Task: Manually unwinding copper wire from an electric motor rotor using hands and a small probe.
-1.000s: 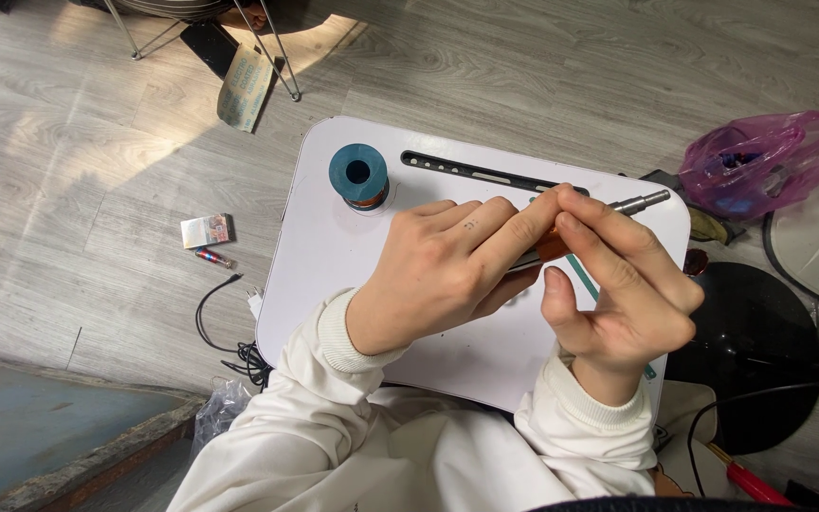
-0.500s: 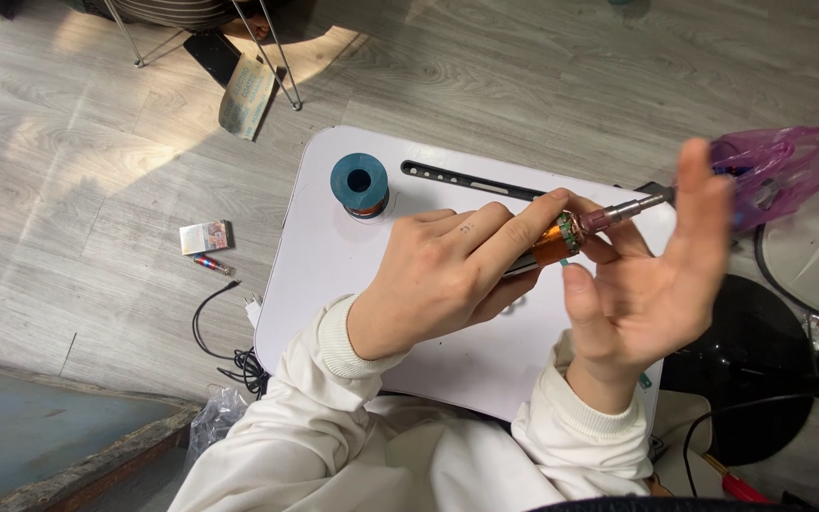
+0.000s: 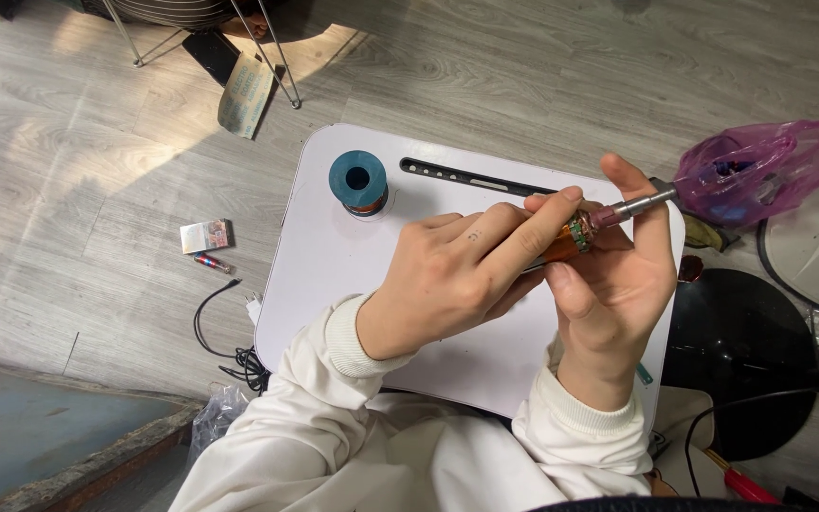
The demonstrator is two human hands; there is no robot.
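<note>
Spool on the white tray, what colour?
Teal spool, coppery winding beneath; head view.

Tool handle (image 3: 561, 245) mostly hidden under left hand (image 3: 457, 275), pink bag (image 3: 760, 171) cut by right edge — contents unclear
</note>
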